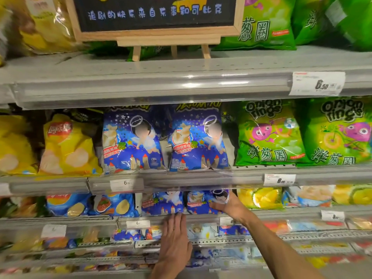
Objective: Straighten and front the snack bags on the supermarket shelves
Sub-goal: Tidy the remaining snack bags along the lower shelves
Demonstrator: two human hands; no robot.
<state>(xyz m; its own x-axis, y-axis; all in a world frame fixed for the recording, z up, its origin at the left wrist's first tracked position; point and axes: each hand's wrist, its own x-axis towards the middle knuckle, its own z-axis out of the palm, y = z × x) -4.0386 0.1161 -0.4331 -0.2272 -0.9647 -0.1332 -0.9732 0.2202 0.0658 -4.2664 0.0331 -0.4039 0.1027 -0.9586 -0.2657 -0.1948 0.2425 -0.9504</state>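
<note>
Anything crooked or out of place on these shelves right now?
Yes. A green bag lies flat behind the chalkboard easel on the top shelf, unlike the upright green bags beside it.

Bare shelf shows in front of the easel sign [157, 17] on the top shelf [181, 65], between the yellow bags [46, 27] and the green bags [267, 23]. One shelf down, a narrow dark gap separates the two blue bags [132, 141] [198, 141]; elsewhere bags stand side by side. Lower, the right hand [225, 204] and left hand [175, 238] block the front of the third shelf [281, 213], whose low opening is packed with bags
</note>
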